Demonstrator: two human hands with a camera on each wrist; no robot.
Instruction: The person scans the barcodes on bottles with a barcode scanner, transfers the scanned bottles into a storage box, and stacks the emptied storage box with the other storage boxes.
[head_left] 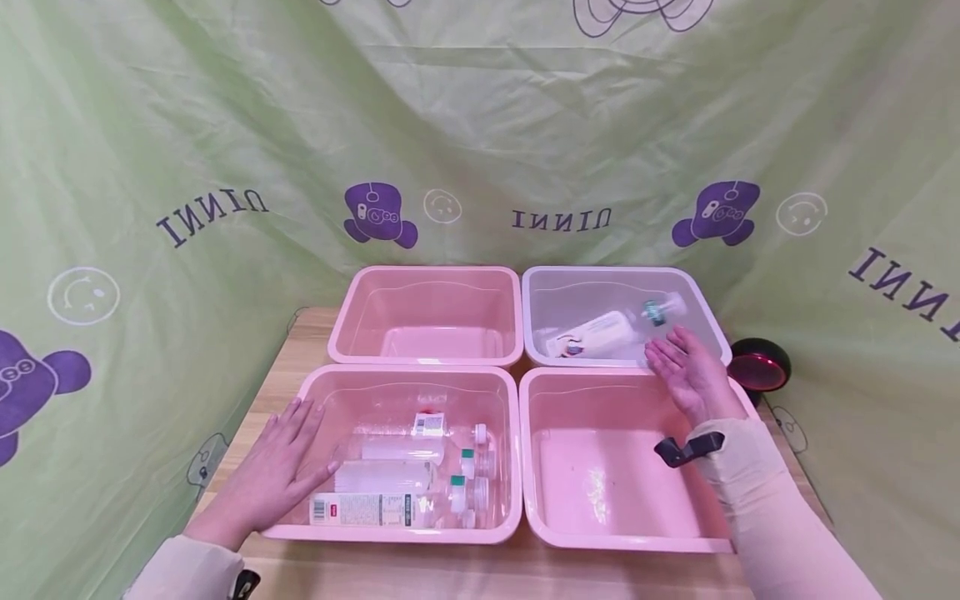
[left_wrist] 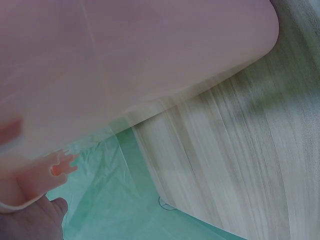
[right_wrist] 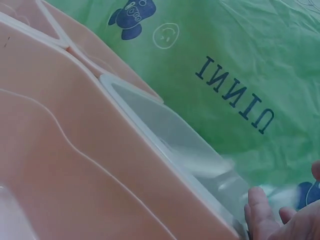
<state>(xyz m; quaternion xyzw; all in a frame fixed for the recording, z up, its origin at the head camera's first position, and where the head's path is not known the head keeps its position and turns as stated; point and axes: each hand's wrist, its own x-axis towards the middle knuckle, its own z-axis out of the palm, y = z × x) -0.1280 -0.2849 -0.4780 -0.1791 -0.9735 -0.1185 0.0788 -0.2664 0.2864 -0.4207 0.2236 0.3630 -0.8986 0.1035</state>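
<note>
My left hand (head_left: 277, 471) rests on the left rim of the front-left pink basin (head_left: 510, 500), fingers extended. Inside that basin lie several clear plastic bottles (head_left: 386, 477) with white or green caps. At the right, my right hand (head_left: 693, 375) is held with its fingers loosely extended by the front rim of the whitish basin (head_left: 534, 292), nothing in its grasp. Just beyond its fingertips is a blurred clear bottle with a green label (head_left: 655, 312), apart from the hand. Another bottle with a white label (head_left: 592, 335) lies in the whitish basin.
A back-left pink basin (head_left: 427, 271) and a front-right pink basin (head_left: 622, 542) complete a two-by-two group on a wooden table (head_left: 300, 333). A round black device with a red glow (head_left: 759, 364) stands at the right. Green printed cloth (head_left: 480, 125) hangs behind and at both sides.
</note>
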